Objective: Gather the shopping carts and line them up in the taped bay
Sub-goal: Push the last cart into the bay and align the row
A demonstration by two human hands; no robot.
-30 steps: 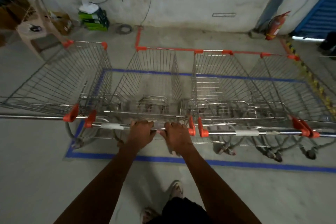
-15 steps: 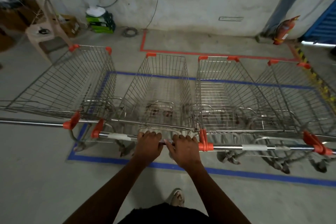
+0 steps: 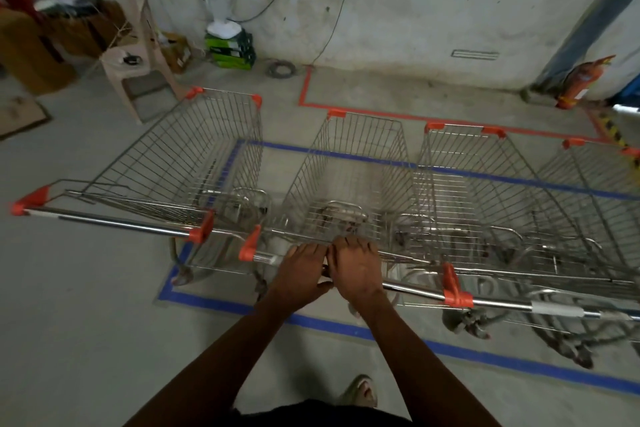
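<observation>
Both hands lie side by side on the handle bar point(image 3: 408, 289) of the second cart point(image 3: 353, 177), counted from the left. The left hand point(image 3: 301, 274) and the right hand point(image 3: 356, 270) touch each other and are laid over the bar; the fingers look half open, so I cannot tell if they really close around it.

Four wire shopping carts stand in a row. The held one sits between the leftmost cart point(image 3: 187, 163) and the third cart point(image 3: 485, 184), with the fourth cart point(image 3: 602, 177) at the right edge. The blue tape outline point(image 3: 214, 302) on the floor marks the bay. The three carts on the right seem inside it, but the leftmost cart stands across the left tape line and its handle reaches well outside.

I judge this step to be the aligning of the second cart with its neighbours. Its handle looks slanted against the front tape line, so the next move probably needs a small push and turn to make it square. After that, the leftmost cart should be brought inside the outline.
</observation>
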